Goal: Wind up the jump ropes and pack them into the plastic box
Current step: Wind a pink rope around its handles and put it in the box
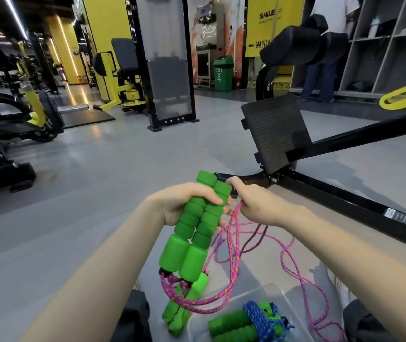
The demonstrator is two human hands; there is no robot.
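My left hand [184, 203] grips two green foam handles [194, 230] side by side, pointing up and away from me. A pink cord [234, 233] runs from their lower ends and loops up to my right hand [258, 206], which pinches it just right of the handles. More pink cord [303, 280] trails over the floor to the right. The clear plastic box [266, 296] sits at the bottom, holding a wound rope with green handles and blue cord [253, 322]. Another pair of green handles [184, 309] lies just left of the box.
A black exercise machine frame [333, 193] with a ribbed footplate [276, 129] stands close ahead on the right. Grey gym floor [98, 174] spreads to the left, with yellow and black machines [31, 102] further off. A person [330, 45] stands by shelves at the far right.
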